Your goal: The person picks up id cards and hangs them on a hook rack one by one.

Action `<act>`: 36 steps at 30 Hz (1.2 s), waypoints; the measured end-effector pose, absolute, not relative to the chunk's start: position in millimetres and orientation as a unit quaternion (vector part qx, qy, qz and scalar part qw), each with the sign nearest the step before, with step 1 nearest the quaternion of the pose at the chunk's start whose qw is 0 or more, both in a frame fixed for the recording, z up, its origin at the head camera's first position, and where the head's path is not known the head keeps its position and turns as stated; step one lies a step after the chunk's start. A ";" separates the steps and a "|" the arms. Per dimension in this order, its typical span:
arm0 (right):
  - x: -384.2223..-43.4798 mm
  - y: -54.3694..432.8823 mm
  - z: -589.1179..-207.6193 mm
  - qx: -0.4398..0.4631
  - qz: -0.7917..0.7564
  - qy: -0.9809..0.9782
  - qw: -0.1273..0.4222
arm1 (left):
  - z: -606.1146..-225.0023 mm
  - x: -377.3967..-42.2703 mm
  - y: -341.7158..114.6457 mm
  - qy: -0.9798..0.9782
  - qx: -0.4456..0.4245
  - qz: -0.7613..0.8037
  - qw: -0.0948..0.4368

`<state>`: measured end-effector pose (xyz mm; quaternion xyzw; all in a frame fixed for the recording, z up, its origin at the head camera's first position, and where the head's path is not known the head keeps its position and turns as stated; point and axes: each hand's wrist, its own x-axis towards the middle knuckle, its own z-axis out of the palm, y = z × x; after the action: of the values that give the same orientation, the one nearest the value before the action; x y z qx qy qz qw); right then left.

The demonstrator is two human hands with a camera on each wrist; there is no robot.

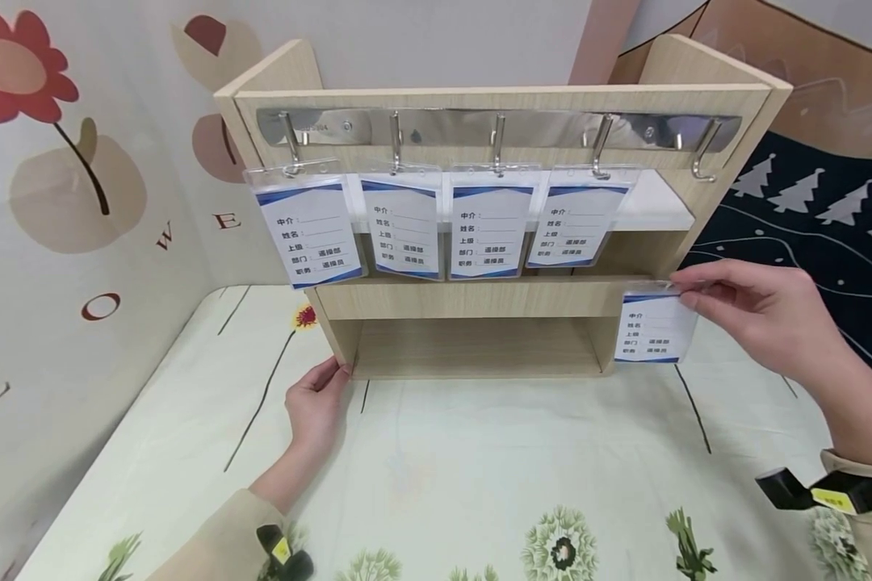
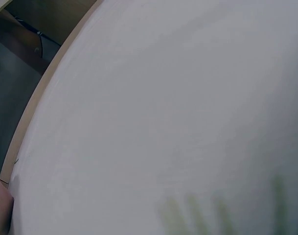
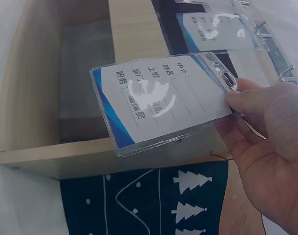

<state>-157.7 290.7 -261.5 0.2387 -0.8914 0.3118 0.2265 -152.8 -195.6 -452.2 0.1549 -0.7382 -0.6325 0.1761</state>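
My right hand [image 1: 777, 311] pinches a clear plastic badge holder [image 1: 652, 331] by its upper right corner, between thumb and fingers. In the right wrist view the badge holder's white card with blue corners faces the camera, and its slot lies near the thumb. It overlaps the right side of a wooden shelf [image 1: 472, 298] in the head view. Along the shelf's top board runs a metal hook rail [image 1: 443, 127]. At the right end, a hook [image 1: 705, 149] carries nothing. My left hand [image 1: 316, 403] grips the shelf's lower left edge with thumb and fingertips.
Several similar badge holders [image 1: 484, 230] hang side by side from the other hooks. A pale flowered cloth [image 1: 436, 452] covers the table under the shelf. Behind stands a printed curtain [image 1: 116, 161], with a dark tree-patterned cloth [image 1: 792, 210] at the right.
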 end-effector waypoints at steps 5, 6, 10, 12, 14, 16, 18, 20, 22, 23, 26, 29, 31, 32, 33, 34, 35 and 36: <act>-160.4 288.6 -251.6 0.244 0.313 -0.882 0.255 | -452.2 -152.9 -194.3 -0.735 0.150 -0.639 0.172; -160.7 288.6 -249.7 0.242 0.315 -0.880 0.260 | -452.4 -153.0 -194.2 -0.735 0.150 -0.639 0.171; -160.0 289.3 -242.9 0.216 0.320 -0.881 0.274 | -452.8 -153.2 -194.6 -0.736 0.150 -0.637 0.171; -160.0 289.4 -239.5 0.210 0.325 -0.877 0.283 | -453.2 -153.5 -195.2 -0.738 0.150 -0.635 0.172; -160.4 288.8 -235.8 0.210 0.330 -0.872 0.295 | -453.6 -153.9 -195.8 -0.738 0.149 -0.635 0.174; -160.8 287.3 -232.4 0.210 0.335 -0.866 0.308 | -454.0 -153.9 -196.2 -0.739 0.147 -0.633 0.175; -161.3 285.2 -229.1 0.201 0.339 -0.862 0.318 | -454.4 -153.9 -196.6 -0.740 0.147 -0.633 0.176; -161.6 283.3 -226.6 0.189 0.345 -0.860 0.325 | -454.5 -153.7 -196.7 -0.740 0.148 -0.632 0.176; -162.5 281.7 -224.3 0.183 0.351 -0.856 0.332 | -454.5 -153.8 -196.7 -0.740 0.148 -0.631 0.177; -163.1 281.2 -223.4 0.182 0.355 -0.854 0.335 | -454.6 -153.9 -196.7 -0.740 0.149 -0.631 0.178; -164.2 280.0 -221.1 0.186 0.368 -0.845 0.341 | -454.4 -154.1 -196.6 -0.741 0.146 -0.631 0.179; -165.8 279.0 -219.3 0.193 0.384 -0.834 0.345 | -454.1 -153.9 -196.7 -0.740 0.145 -0.631 0.180; -166.9 278.2 -217.9 0.202 0.390 -0.828 0.350 | -453.9 -153.6 -196.8 -0.740 0.145 -0.632 0.180; -167.6 278.2 -217.2 0.208 0.393 -0.823 0.353 | -454.0 -153.5 -197.0 -0.740 0.146 -0.631 0.180; -168.0 278.2 -216.7 0.212 0.399 -0.819 0.354 | -454.1 -153.4 -197.1 -0.740 0.147 -0.631 0.180; -168.3 277.8 -215.9 0.216 0.400 -0.816 0.357 | -454.2 -153.4 -197.2 -0.740 0.148 -0.631 0.181; -168.2 277.4 -214.9 0.222 0.396 -0.815 0.360 | -454.4 -153.3 -197.4 -0.740 0.150 -0.631 0.181; -168.5 277.1 -214.1 0.226 0.401 -0.811 0.362 | -454.5 -153.2 -197.3 -0.739 0.150 -0.631 0.181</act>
<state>-168.5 277.1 -214.1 0.2262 -0.8107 0.4006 0.3619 -153.2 -197.3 -454.5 0.1502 -0.7389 -0.6314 0.1811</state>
